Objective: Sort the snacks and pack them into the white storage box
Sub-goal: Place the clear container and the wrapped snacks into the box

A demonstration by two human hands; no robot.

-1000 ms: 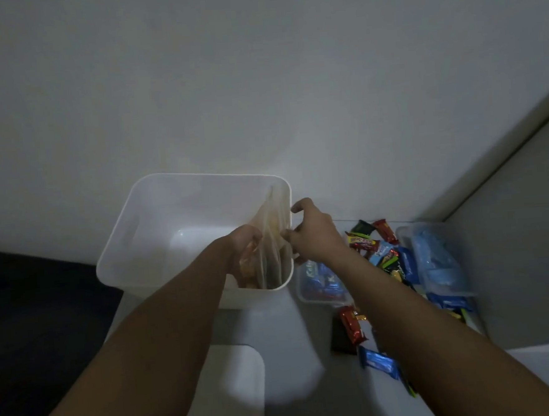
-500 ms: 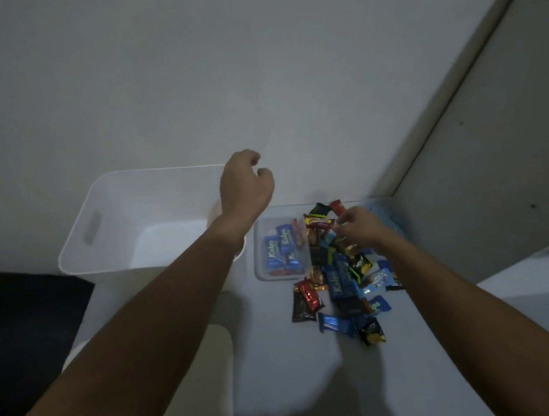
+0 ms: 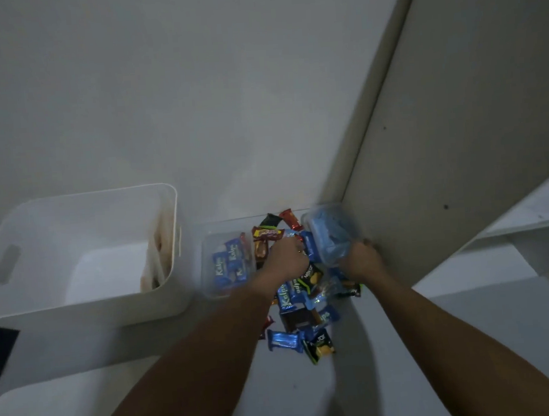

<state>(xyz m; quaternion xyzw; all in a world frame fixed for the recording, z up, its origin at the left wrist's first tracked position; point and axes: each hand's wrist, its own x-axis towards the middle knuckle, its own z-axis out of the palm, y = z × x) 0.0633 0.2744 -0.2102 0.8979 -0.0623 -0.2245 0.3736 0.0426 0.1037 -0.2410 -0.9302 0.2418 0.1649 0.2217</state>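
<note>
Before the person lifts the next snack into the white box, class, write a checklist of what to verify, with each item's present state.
1. White storage box upright, mouth open: ok.
2. Free floor space inside the box: ok.
3. Left hand on the snack pile: ok.
4. Left grip closed on one snack: cannot tell.
5. Right hand at the clear container of blue packets: ok; firm hold: cannot tell.
6. Snacks all sorted: not ok, the pile is mixed.

White storage box upright at left on the bench, open-topped, slot handle in its end wall; clear bags leaning inside against its right wall (contents blurred). Heap of small wrapped snacks to its right: blue, red, black and brown wrappers, loosely overlapping. Between box and heap, a clear tub with blue packets.
</note>
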